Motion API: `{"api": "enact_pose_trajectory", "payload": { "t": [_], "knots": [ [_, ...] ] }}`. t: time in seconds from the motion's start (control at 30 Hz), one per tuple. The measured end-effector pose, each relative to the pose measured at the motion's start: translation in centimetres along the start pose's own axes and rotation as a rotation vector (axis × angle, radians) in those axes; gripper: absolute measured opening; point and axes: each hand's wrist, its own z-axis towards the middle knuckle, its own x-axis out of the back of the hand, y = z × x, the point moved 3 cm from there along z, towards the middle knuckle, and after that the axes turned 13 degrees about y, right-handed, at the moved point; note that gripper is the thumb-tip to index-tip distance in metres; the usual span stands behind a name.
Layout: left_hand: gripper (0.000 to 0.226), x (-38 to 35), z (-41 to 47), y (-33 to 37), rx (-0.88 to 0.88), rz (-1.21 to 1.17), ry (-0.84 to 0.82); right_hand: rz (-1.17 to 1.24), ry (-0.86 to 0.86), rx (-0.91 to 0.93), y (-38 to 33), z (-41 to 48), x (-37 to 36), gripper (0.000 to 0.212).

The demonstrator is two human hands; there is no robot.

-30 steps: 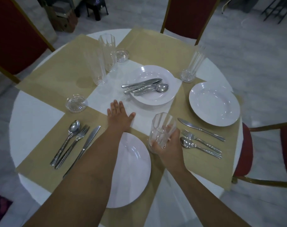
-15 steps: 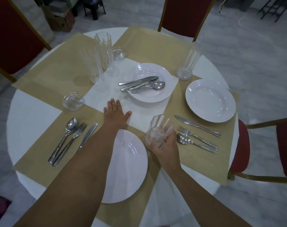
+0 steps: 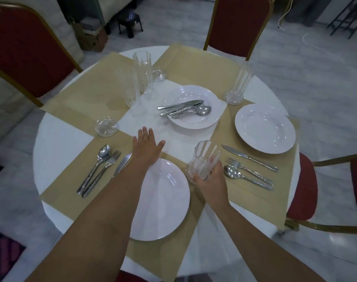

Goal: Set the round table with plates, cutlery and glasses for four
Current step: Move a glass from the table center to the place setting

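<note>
My right hand (image 3: 211, 181) grips a clear ribbed glass (image 3: 205, 159) near its base, just right of the near white plate (image 3: 163, 200). My left hand (image 3: 147, 148) lies flat and open on the table beyond that plate. A spoon, fork and knife (image 3: 101, 167) lie left of the near plate. Another cutlery set (image 3: 248, 169) lies beside the right plate (image 3: 265, 128). The middle plate (image 3: 191, 119) carries loose cutlery (image 3: 183, 109). Tall glasses stand at the left (image 3: 130, 88), back (image 3: 143, 71) and right (image 3: 239, 84).
The round white table (image 3: 57, 143) carries tan placemats (image 3: 88, 92). Two small glass coasters (image 3: 106, 126) (image 3: 158, 74) sit on the left and back. Red chairs stand at the left (image 3: 24, 49), back (image 3: 237, 25) and right (image 3: 303, 190).
My right hand has shifted the glass slightly toward the near plate. My left hand stays flat on the table. The view has tilted a little.
</note>
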Motion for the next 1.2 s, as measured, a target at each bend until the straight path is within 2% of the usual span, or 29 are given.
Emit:
{"api": "enact_pose_trajectory", "payload": {
  "t": [0.13,0.3,0.5,0.6,0.7,0.87,1.0,1.2],
  "knots": [
    [0.074,0.9,-2.3,-0.7,-0.014,0.023,0.019,0.004,0.034,-0.024,-0.5,-1.0,-0.2,0.089],
    [0.073,2.2,-6.2,-1.3,-0.054,0.036,0.017,-0.044,0.06,-0.086,-0.6,-3.7,-0.4,0.083],
    [0.073,3.0,-11.4,-2.3,-0.075,0.053,-0.011,-0.228,-0.037,-0.216,-0.3,-6.3,-1.4,0.085],
    [0.073,3.1,-14.0,-3.0,-0.061,0.07,-0.037,-0.387,-0.1,-0.212,-1.3,-7.7,-1.1,0.081],
    [0.074,3.2,-16.7,-3.5,-0.039,0.085,-0.061,-0.576,-0.205,-0.099,-1.9,-8.7,-0.8,0.075],
    [0.074,3.6,-20.2,-3.6,0.0,0.087,-0.065,-0.693,-0.313,0.154,-3.1,-10.2,-0.4,0.068],
    [0.074,4.2,-23.0,-3.1,0.031,0.078,-0.065,-0.826,-0.463,0.324,-3.9,-11.4,-0.1,0.06],
    [0.072,4.7,-28.4,-2.0,0.114,0.071,-0.085,-0.929,-0.627,0.437,-3.7,-14.1,2.0,0.057]
  ]
}}
